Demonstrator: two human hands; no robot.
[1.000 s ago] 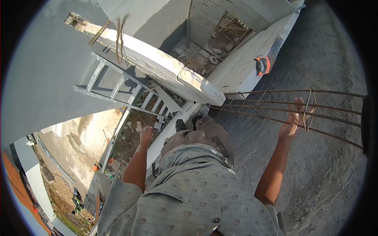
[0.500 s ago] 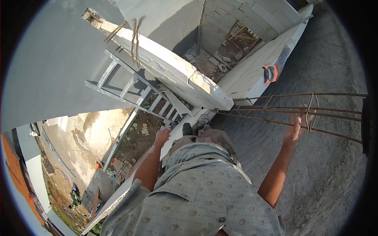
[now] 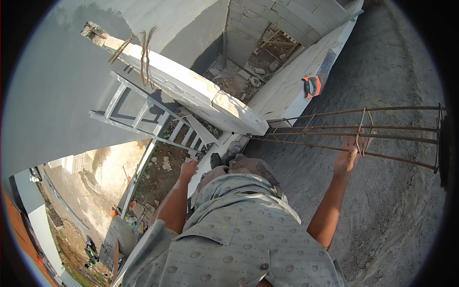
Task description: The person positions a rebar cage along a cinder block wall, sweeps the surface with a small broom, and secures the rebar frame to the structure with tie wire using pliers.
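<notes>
A cage of rusty steel bars (image 3: 311,130) with square ties rises from the wall corner toward the right edge. My right hand (image 3: 349,155) is at the cage, touching its lower bars next to a tie, its fingers partly hidden behind the steel. Off to the left, beside my body, my left hand (image 3: 189,168) hangs with the fingers curled; nothing can be made out in it. A saw with an orange and black handle (image 3: 312,87) lies on top of the right wall, away from both hands.
My feet (image 3: 224,158) stand on a narrow pale wall top. A metal ladder (image 3: 141,116) leans at the left. A white block wall (image 3: 191,81) runs to the upper left, with wire bundles (image 3: 145,57) over it. Rubble (image 3: 239,76) lies below, and rough ground (image 3: 306,191) at the right.
The view has swung right and back left. My right hand stays at the steel cage, now nearer the tie's lower part. My left hand remains curled at my side.
</notes>
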